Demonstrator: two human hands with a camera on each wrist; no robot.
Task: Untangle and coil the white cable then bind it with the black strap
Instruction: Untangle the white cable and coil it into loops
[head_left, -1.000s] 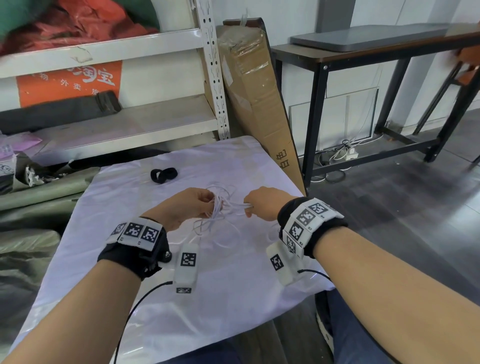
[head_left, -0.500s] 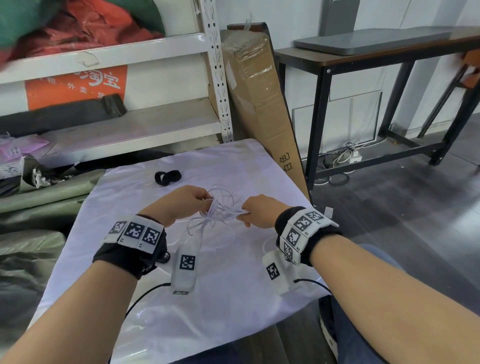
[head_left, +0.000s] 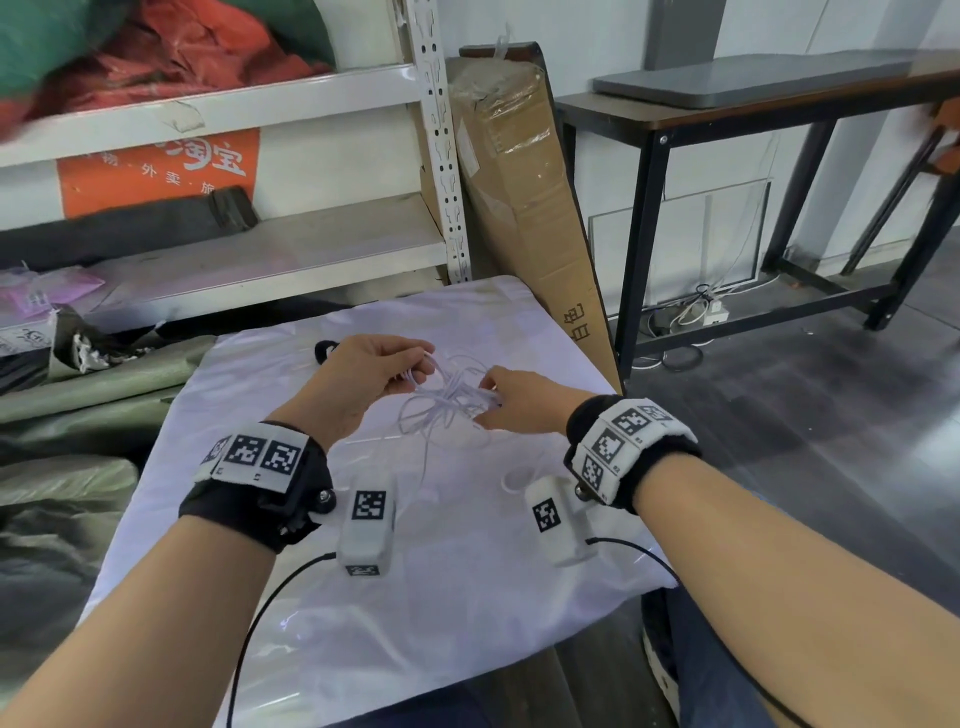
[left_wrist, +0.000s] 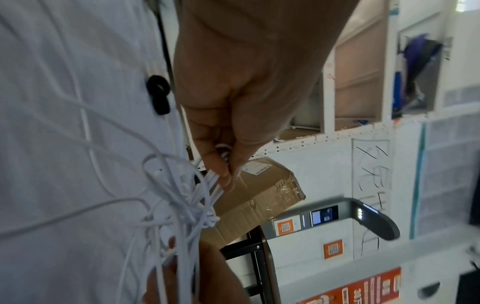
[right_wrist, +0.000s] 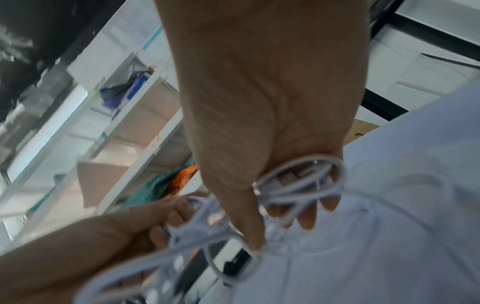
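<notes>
Two hands on white cable: left hand pinching strands, right hand gripping loops; untangling stage, next likely teasing knot apart; black strap untouched.

The thin white cable looks like smooth plastic-sheathed cord with a slight sheen, its strands tangled above the glossy pale lilac plastic sheet that covers the table and throws back soft glare. The small black strap on that sheet looks matt, like woven cloth. Beside the table leans a tall brown cardboard box, dull paper board partly wrapped in shiny clear tape. The white shelf upright behind is painted metal with punched slots. The dark side table has matt black metal legs and a wood-look top.
</notes>
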